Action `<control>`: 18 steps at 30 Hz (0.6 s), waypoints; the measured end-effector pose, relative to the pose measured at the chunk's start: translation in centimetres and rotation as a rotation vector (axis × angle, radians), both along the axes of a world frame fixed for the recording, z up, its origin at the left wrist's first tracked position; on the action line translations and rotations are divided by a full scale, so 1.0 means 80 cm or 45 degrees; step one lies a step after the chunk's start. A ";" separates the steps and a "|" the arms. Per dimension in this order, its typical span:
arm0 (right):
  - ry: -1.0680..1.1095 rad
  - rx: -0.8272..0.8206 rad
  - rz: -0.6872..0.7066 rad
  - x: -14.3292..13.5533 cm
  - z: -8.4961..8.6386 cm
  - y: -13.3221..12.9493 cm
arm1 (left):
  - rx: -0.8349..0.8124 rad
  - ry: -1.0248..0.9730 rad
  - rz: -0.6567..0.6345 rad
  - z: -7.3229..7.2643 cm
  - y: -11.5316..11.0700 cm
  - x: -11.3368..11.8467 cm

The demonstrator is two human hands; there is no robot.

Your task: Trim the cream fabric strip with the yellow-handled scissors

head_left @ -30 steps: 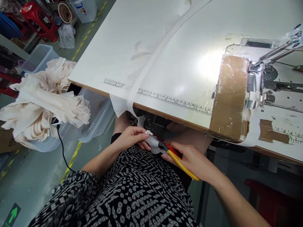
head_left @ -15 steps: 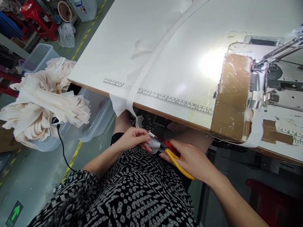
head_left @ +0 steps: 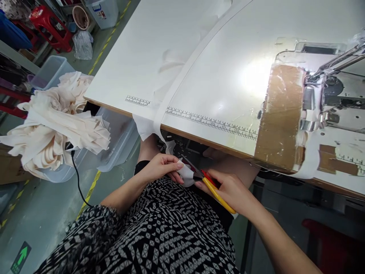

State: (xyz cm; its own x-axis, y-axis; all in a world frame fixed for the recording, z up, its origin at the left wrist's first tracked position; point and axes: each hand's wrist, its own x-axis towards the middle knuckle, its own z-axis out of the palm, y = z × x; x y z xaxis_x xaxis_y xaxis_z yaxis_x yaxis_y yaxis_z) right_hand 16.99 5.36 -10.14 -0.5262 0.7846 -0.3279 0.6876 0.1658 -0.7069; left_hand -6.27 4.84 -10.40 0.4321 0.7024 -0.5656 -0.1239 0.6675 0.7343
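Over my lap, my left hand (head_left: 165, 167) pinches a small piece of white fabric (head_left: 186, 174) between thumb and fingers. My right hand (head_left: 225, 188) is wrapped round scissors with yellow and red handles (head_left: 216, 194). Their blades point up and left, along the upper edge of the fabric and close to my left fingertips. A long white strip (head_left: 182, 74) crosses the table (head_left: 119, 57) and hangs over its front edge above my left hand.
On the right stands a sewing machine (head_left: 332, 99) beside a taped cardboard piece (head_left: 281, 118). Piled cream fabric (head_left: 68, 121) fills a clear bin at the left, with a black cable below. Red stools (head_left: 51, 28) are at the upper left.
The scissor blades have moved up and right, off the white end near my left fingertips. More of the white fabric piece shows. My left hand has hardly moved.
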 end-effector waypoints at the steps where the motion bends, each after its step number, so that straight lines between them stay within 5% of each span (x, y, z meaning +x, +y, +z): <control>1: 0.076 -0.036 -0.025 -0.003 -0.001 0.000 | 0.012 -0.001 0.002 0.000 -0.002 0.004; 7: 0.471 0.016 -0.233 -0.031 -0.003 -0.008 | 0.319 0.104 -0.178 0.024 -0.006 0.021; 12: 0.457 0.315 -0.251 -0.024 0.015 -0.020 | 1.219 1.273 0.072 0.082 0.058 -0.027; 18: 0.239 0.335 -0.551 0.033 0.027 -0.042 | 1.198 2.128 -0.288 0.117 0.125 -0.057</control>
